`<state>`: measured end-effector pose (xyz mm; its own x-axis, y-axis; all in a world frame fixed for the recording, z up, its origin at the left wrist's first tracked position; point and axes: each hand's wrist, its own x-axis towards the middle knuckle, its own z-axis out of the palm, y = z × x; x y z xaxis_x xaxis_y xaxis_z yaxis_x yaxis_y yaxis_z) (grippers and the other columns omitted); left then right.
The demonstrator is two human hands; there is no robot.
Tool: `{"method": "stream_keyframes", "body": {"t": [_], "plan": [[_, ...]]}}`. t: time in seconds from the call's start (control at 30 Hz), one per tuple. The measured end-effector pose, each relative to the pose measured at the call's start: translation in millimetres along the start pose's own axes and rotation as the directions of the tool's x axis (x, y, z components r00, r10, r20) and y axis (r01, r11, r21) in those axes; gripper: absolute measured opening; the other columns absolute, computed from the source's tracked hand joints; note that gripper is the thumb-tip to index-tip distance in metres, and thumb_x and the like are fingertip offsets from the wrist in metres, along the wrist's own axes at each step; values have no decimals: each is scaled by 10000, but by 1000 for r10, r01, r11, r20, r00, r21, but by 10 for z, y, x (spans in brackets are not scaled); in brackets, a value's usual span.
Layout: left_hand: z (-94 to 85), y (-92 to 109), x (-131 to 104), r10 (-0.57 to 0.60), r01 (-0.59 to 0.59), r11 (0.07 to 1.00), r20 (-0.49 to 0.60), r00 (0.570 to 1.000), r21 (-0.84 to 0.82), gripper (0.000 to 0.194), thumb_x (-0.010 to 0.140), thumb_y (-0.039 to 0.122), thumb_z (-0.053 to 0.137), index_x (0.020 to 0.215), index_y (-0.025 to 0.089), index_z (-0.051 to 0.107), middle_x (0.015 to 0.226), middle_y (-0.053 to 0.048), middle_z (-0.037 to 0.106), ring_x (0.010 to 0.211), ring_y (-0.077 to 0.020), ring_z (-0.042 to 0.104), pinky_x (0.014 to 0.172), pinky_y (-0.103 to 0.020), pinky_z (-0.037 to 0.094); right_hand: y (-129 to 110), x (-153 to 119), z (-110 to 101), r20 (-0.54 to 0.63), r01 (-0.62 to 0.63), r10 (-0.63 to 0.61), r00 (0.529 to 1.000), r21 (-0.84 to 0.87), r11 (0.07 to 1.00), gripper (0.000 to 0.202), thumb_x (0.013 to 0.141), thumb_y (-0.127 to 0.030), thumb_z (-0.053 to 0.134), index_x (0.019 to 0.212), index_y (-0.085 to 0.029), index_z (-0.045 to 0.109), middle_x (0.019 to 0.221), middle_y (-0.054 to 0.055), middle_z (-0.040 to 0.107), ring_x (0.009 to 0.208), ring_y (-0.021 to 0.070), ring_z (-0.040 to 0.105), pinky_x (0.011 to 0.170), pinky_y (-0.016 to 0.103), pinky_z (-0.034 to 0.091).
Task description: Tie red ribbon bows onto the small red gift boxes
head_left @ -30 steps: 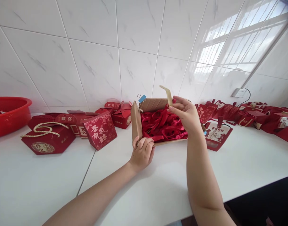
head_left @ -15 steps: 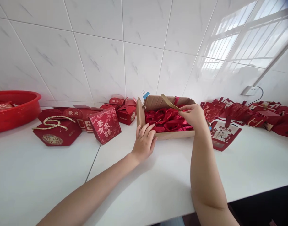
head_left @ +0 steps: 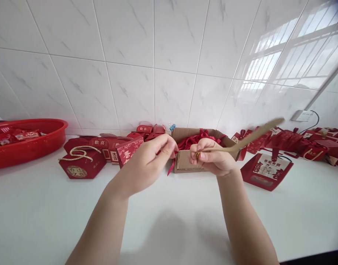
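My right hand [head_left: 210,156] pinches a long gold ribbon [head_left: 248,140], whose free end sticks out to the upper right past the wrist. A small shiny gold bit shows at the fingertips. To its left my left hand [head_left: 150,162] is closed, thumb against fingers, with a thin red ribbon [head_left: 171,168] hanging from the fingertips. Both hands are held up in front of a cardboard box [head_left: 185,162] filled with tangled red ribbon [head_left: 189,141]; they partly cover it. A blue binder clip [head_left: 172,127] sits at the box's back left corner.
A red basin [head_left: 47,147] with wrapped sweets stands at the far left. Red gift boxes, one with a rope handle [head_left: 83,165], line the tiled wall. At right are a red gift bag [head_left: 265,171], several more behind it, and a wall socket [head_left: 300,115].
My right hand has lifted the gold ribbon out of the box toward me. My left hand has left the box's front edge and now pinches a red ribbon. The view has shifted.
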<state>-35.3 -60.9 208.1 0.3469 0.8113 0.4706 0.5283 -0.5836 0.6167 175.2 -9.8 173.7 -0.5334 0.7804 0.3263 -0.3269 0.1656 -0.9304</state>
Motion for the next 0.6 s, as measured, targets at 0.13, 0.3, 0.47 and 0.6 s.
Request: {"method": "stream_keyframes", "body": {"t": [0.13, 0.3, 0.47, 0.6], "plan": [[55, 157, -119, 114, -106, 989, 79, 990, -101, 272, 950, 370, 393, 813, 218, 573, 665, 12, 547, 534, -114, 479, 455, -226, 394, 58, -2, 98, 69, -57, 60, 996, -46, 997, 351, 487, -428, 841, 620, -227, 586, 587, -45, 615, 551, 118, 607, 583, 272, 492], [61, 230, -164, 189, -180, 976, 67, 980, -121, 225, 931, 293, 445, 804, 223, 617, 706, 12, 607, 576, -120, 537, 510, -237, 451, 105, -16, 120, 81, -72, 83, 993, -126, 989, 438, 455, -542, 814, 609, -216, 565, 552, -37, 614, 486, 122, 596, 517, 260, 470], [57, 191, -147, 202, -196, 973, 46, 978, -121, 167, 900, 265, 509, 800, 221, 635, 718, 21, 639, 618, -123, 589, 526, -227, 476, 142, 27, 88, -36, -71, 62, 997, -380, 922, 339, 879, -444, 528, 920, -125, 636, 826, 23, 665, 739, 114, 649, 669, 279, 492], [93, 147, -95, 202, -192, 966, 44, 978, -173, 133, 885, 219, 515, 811, 212, 625, 755, 10, 671, 686, -146, 633, 586, -251, 518, 169, 80, 66, -20, -74, 72, 997, -363, 929, 245, 910, -358, 532, 1094, -209, 597, 1083, 73, 629, 930, 180, 615, 764, 353, 541]]}}
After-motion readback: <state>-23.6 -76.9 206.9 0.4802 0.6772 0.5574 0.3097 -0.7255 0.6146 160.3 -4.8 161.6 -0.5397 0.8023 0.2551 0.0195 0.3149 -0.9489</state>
